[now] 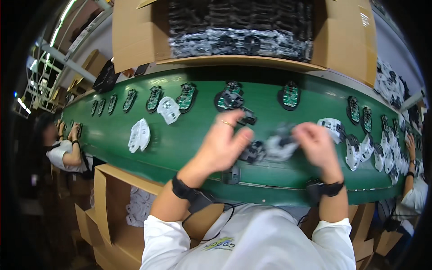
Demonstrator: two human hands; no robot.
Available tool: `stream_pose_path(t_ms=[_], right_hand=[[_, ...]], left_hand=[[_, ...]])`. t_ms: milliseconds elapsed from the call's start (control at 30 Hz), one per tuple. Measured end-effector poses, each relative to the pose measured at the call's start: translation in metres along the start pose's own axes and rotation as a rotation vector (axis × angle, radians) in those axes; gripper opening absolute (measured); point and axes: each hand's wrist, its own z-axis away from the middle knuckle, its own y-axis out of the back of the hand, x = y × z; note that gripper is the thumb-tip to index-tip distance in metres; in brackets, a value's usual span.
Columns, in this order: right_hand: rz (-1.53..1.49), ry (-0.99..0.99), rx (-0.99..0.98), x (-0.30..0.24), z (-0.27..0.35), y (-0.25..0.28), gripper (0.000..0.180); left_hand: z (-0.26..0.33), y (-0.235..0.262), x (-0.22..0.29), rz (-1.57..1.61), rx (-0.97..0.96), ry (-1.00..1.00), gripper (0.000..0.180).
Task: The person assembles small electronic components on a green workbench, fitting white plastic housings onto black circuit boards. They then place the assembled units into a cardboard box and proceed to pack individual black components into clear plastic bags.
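My left hand (pixel 223 143) is over the middle of the green conveyor belt, fingers closed on a small black plastic part (pixel 248 118). Just beyond it, a green circuit board on a dark base (pixel 221 100) carries another dark piece. My right hand (pixel 315 143) pinches the edge of a grey-and-white plastic shell (pixel 280 149), smeared by motion. Between my hands lies a cluster of black parts (pixel 253 153). A dark grey part (pixel 231 175) rests near the belt's front edge.
More circuit boards (pixel 289 96) line the green belt (pixel 193 144). White shells (pixel 139 135) lie left, others piled right (pixel 380 155). An open carton (pixel 245 63) of wrapped dark parts stands beyond; another carton (pixel 102 204) is below. Co-workers are at left (pixel 67 150) and right (pixel 414 193).
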Motion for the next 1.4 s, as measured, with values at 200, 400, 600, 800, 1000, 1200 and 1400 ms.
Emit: stream_pose_path(t_ms=[200, 400, 600, 800, 1000, 1200, 1400], right_hand=[[0.442, 0.432, 0.265, -0.001, -0.001, 0.018, 0.036], [0.400, 0.493, -0.165, 0.009, 0.008, -0.041, 0.030], [0.699, 0.108, 0.042, 0.006, 0.006, -0.023, 0.025], [0.643, 0.447, -0.241, 0.021, 0.002, -0.008, 0.066], [0.741, 0.293, -0.244, 0.005, 0.013, -0.003, 0.063], [0.742, 0.256, -0.020, 0.010, 0.015, -0.025, 0.062], [0.385, 0.358, 0.054, 0.008, 0.007, -0.042, 0.066]], left_hand=[[0.000, 0.105, -0.104, -0.945, 0.205, 0.289, 0.061], [-0.005, 0.090, -0.082, -0.738, 0.403, 0.361, 0.053], [0.010, 0.079, -0.028, -0.685, 0.213, 0.420, 0.055], [0.006, 0.091, -0.056, -0.661, 0.054, 0.318, 0.056], [0.001, 0.070, -0.067, -0.701, 0.221, 0.086, 0.053], [-0.033, 0.048, -0.048, -0.792, 0.094, 0.455, 0.066], [-0.034, 0.050, -0.073, -0.529, 0.344, 0.431, 0.071]])
